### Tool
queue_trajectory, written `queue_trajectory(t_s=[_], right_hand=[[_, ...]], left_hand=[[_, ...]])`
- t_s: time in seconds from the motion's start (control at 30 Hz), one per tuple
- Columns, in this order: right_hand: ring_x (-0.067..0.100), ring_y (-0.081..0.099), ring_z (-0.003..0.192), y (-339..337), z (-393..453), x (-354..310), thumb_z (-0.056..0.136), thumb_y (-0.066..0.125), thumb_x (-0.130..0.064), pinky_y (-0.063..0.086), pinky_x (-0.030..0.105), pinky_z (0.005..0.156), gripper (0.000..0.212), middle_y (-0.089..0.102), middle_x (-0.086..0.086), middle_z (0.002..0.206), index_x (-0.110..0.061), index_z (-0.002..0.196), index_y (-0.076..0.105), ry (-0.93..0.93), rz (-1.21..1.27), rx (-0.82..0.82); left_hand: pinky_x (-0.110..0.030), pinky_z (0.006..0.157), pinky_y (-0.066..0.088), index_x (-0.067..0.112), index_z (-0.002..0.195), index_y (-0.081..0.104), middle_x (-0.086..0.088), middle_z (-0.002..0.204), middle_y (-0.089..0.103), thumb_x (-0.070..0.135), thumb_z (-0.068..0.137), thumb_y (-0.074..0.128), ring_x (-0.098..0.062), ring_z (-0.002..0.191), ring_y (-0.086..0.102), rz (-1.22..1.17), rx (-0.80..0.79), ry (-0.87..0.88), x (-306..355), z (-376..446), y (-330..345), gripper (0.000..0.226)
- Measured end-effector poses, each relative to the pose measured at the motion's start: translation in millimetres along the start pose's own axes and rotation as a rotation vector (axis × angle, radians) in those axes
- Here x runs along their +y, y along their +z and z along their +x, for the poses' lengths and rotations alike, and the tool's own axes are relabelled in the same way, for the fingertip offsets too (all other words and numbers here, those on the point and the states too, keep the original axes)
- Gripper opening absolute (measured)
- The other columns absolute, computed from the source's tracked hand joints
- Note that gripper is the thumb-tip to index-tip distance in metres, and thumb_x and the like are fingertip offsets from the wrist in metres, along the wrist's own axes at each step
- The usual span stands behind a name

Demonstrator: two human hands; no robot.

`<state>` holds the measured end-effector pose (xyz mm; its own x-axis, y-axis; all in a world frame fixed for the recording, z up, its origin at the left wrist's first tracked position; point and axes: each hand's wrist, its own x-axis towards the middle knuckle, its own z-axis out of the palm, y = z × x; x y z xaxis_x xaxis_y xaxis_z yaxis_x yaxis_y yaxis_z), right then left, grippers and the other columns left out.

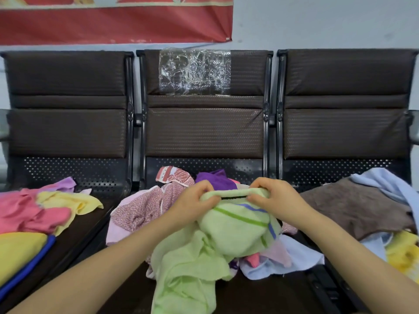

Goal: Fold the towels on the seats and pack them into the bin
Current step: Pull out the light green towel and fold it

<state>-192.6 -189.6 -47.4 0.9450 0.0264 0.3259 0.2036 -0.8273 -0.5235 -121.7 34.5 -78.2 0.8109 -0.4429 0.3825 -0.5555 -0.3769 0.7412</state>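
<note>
Brown padded seats (204,132), three in a row on a black frame, carry the towels; a red banner (113,21) hangs on the wall above, and a clear plastic patch (195,71) is taped to the middle backrest. Largest of the loose cloth is the green towel (192,264), which trails from the middle seat over its front edge. Next in size, a brown towel (353,207) and a pale blue towel (385,180) lie crumpled on the right seat, with a yellow cloth (405,252) at that seat's front right corner. On the left seat a pink towel (34,214) overlaps a pale yellow towel (74,202); a yellow and blue piece (20,252) sits at the front edge and looks flatter than the rest. A red patterned towel (145,205) and a purple towel (215,180) lie toward the back of the middle seat. The left hand (195,200) and right hand (274,200) each pinch the top hem of the green towel, fingers curled over it, close together. No bin is in view. Judged from this layout, the work is near its start: one towel is only being taken up for its first fold, nearly all others remain unfolded, and none can be seen packed.
</note>
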Motion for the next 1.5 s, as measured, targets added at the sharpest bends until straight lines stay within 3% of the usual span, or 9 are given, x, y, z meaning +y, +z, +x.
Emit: queue_trajectory(t_s=[0.3, 0.53, 0.67, 0.8, 0.97, 1.07, 1.13, 1.3, 1.5], right_hand=[[0.006, 0.048, 0.051, -12.9, 2.2, 22.8, 0.078, 0.078, -0.032, 0.033, 0.018, 0.049, 0.03, 0.053, -0.009, 0.053, -0.015, 0.062, 0.058, 0.293, 0.311, -0.171], [0.006, 0.044, 0.046, -15.4, 15.9, 29.5, 0.091, 0.061, -0.017, 0.041, 0.019, 0.051, 0.019, 0.053, -0.005, 0.053, -0.002, 0.101, 0.066, 0.4, 0.994, -0.035], [0.012, 0.049, 0.049, -24.3, 76.8, 26.9, 0.087, 0.069, -0.018, 0.043, 0.022, 0.046, 0.022, 0.063, 0.003, 0.065, 0.0, 0.098, 0.069, 0.49, 0.687, 0.299], [0.029, 0.067, 0.085, -24.1, 126.3, 17.0, 0.082, 0.06, -0.011, 0.055, 0.044, 0.084, 0.032, 0.068, 0.011, 0.098, -0.009, 0.113, 0.063, 0.509, 0.435, 0.535], [0.031, 0.056, 0.116, 21.8, 108.2, -7.3, 0.083, 0.062, -0.015, 0.045, 0.034, 0.097, 0.056, 0.058, 0.016, 0.127, -0.008, 0.136, 0.047, 0.559, 0.308, 0.256], [0.022, 0.066, 0.073, 44.2, 63.1, -19.6, 0.087, 0.062, -0.017, 0.052, 0.03, 0.065, 0.008, 0.07, 0.012, 0.085, -0.012, 0.084, 0.066, 0.441, 0.267, -0.022], [0.014, 0.058, 0.044, 53.7, 28.9, -28.5, 0.091, 0.061, -0.027, 0.043, 0.021, 0.042, 0.03, 0.063, 0.002, 0.057, -0.013, 0.064, 0.06, 0.425, 0.23, -0.254], [0.014, 0.056, 0.037, 78.3, -31.0, -56.2, 0.091, 0.054, -0.054, 0.039, 0.016, 0.037, 0.05, 0.065, 0.006, 0.059, -0.006, 0.082, 0.063, 0.613, 0.393, -0.619], [0.009, 0.056, 0.042, 111.1, -33.9, -70.3, 0.096, 0.051, -0.023, 0.043, 0.018, 0.038, 0.021, 0.059, 0.007, 0.069, -0.005, 0.088, 0.06, 0.545, 0.54, -0.41]], left_hand=[[-0.022, 0.064, 0.037, 0.029, 0.074, 0.063, 0.015, 0.072, 0.063, 0.039, 0.084, 0.067, -0.003, 0.075, 0.056, 0.319, 0.166, -0.053, -18.5, 2.5, -69.3, 0.015], [-0.029, 0.065, 0.043, 0.009, 0.081, 0.067, -0.001, 0.077, 0.065, 0.032, 0.09, 0.062, -0.015, 0.073, 0.056, -0.111, 0.358, -0.338, -28.6, 13.1, -89.9, 0.025], [-0.026, 0.062, 0.045, 0.012, 0.087, 0.068, 0.0, 0.081, 0.067, 0.032, 0.087, 0.065, -0.015, 0.076, 0.059, 0.078, 0.431, -0.258, -15.7, 55.9, -105.5, 0.021], [-0.038, 0.082, 0.047, 0.02, 0.108, 0.064, -0.004, 0.106, 0.065, 0.031, 0.089, 0.057, -0.025, 0.102, 0.056, 0.612, 0.377, -0.195, -12.1, 93.8, -105.9, 0.023], [-0.045, 0.101, 0.038, 0.019, 0.138, 0.042, -0.012, 0.136, 0.043, 0.034, 0.092, 0.056, -0.032, 0.129, 0.034, 0.698, 0.272, -0.317, -34.8, 70.4, -71.4, 0.051], [-0.041, 0.094, 0.043, 0.014, 0.123, 0.055, -0.014, 0.12, 0.054, 0.031, 0.091, 0.056, -0.033, 0.112, 0.051, 0.47, 0.293, -0.418, -51.8, 28.0, -57.7, 0.036], [-0.037, 0.079, 0.045, 0.014, 0.099, 0.06, -0.007, 0.098, 0.061, 0.028, 0.091, 0.055, -0.028, 0.092, 0.058, 0.285, 0.336, -0.497, -57.5, -3.8, -55.8, 0.016], [-0.026, 0.055, 0.041, 0.012, 0.071, 0.058, -0.006, 0.058, 0.06, 0.025, 0.097, 0.05, -0.02, 0.052, 0.052, -0.083, 0.128, -0.734, -49.7, -40.3, -56.3, 0.03], [-0.023, 0.056, 0.04, 0.012, 0.071, 0.057, -0.007, 0.068, 0.056, 0.045, 0.096, 0.049, -0.02, 0.065, 0.05, 0.187, -0.279, -0.734, -18.7, -66.3, -49.3, 0.042]])
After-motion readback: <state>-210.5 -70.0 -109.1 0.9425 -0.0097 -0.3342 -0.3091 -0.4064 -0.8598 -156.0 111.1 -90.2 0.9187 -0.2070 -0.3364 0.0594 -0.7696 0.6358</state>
